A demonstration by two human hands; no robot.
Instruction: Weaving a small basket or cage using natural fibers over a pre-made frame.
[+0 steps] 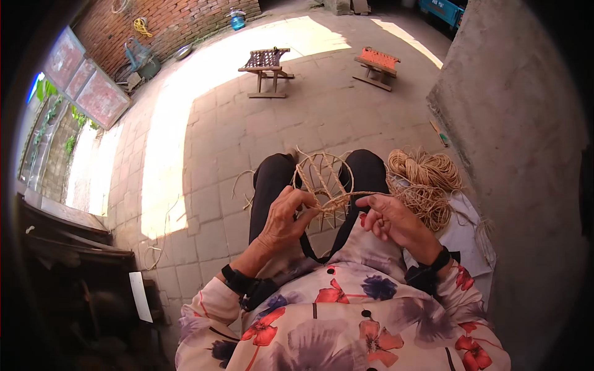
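Note:
Between my knees sits an open, round-looking piece of tan cord work [338, 201], its strands crossing with gaps between them. My left hand [286, 216] pinches its near-left edge between thumb and fingers. From that edge a single tan cord [362, 193] runs right to my right hand [397, 224], which is closed with the thumb and forefinger at the cord and the other fingers curled in. The exact grip on the cord is partly hidden. Loose cord ends [242, 179] stick out past my left knee.
Coils of tan cord [427, 172] lie by my right leg on a white sheet [461, 241]. A concrete wall [520, 136] rises on the right. Two low stools, one dark-topped [265, 60] and one orange-topped [378, 59], stand ahead on the paving. Dark furniture [80, 272] is at left.

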